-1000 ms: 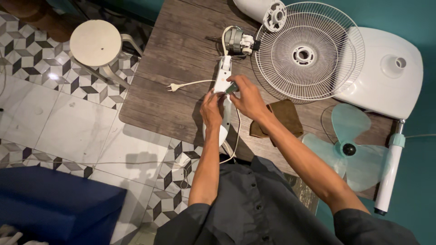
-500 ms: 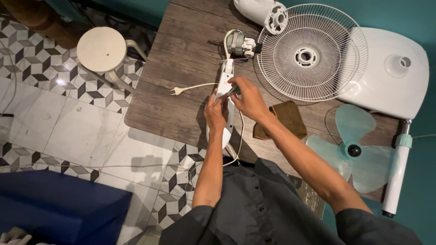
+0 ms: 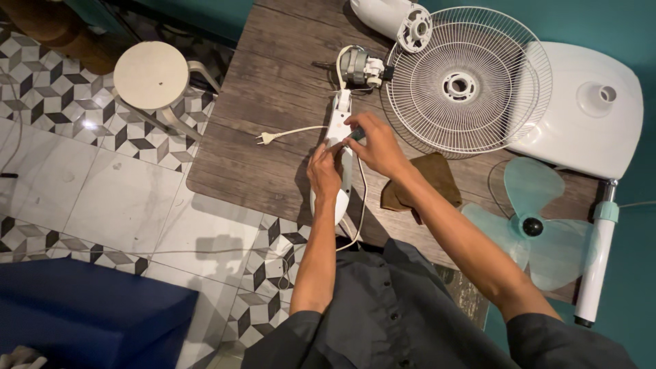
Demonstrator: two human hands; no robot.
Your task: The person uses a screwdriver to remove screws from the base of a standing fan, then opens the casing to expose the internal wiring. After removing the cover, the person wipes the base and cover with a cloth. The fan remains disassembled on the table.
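A long white fan neck housing [image 3: 338,123] lies on the wooden table [image 3: 273,89], with its cord joined to the bare motor [image 3: 355,67] at its far end. My left hand [image 3: 324,174] grips the middle of the housing from the left side. My right hand [image 3: 377,145] is closed around a small teal-handled tool [image 3: 356,134] whose tip rests against the housing. The housing's near end [image 3: 331,208] hangs over the table's front edge.
A round white fan grille [image 3: 471,82], white base [image 3: 588,116] and motor cover [image 3: 393,17] lie at the right and back. Teal blades [image 3: 547,236], a white pole [image 3: 598,263], a brown cloth [image 3: 430,179], the plug [image 3: 265,139] and a stool [image 3: 154,74] surround me.
Both hands stay on the housing with only small finger shifts. The view has drifted slightly.
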